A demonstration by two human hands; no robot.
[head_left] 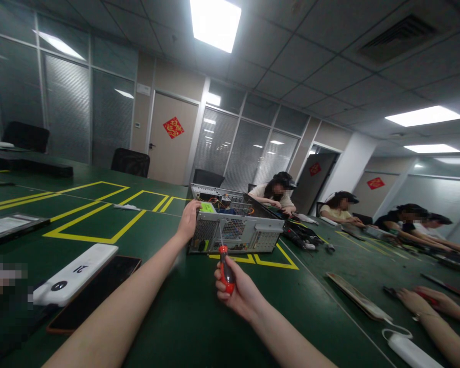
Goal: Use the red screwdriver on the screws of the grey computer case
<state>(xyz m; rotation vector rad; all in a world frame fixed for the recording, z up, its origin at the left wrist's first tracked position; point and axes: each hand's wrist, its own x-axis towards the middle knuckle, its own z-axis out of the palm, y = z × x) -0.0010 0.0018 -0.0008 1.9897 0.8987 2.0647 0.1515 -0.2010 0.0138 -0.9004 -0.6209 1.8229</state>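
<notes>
Head view: left hand (188,223) rested on the computer case (249,233), probably to steady it, no telling if it gripped; right hand (240,287) wrapped round a screwdriver (227,273), likely for control; case sat on the green table (180,312).

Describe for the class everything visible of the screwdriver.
The screwdriver has a thick red-and-dark handle, seemingly plastic, and a thin grey shaft that looks metallic. The right hand wraps the handle in its grip. The shaft points up and away, toward the computer case; whether its tip touches is unclear.
</notes>
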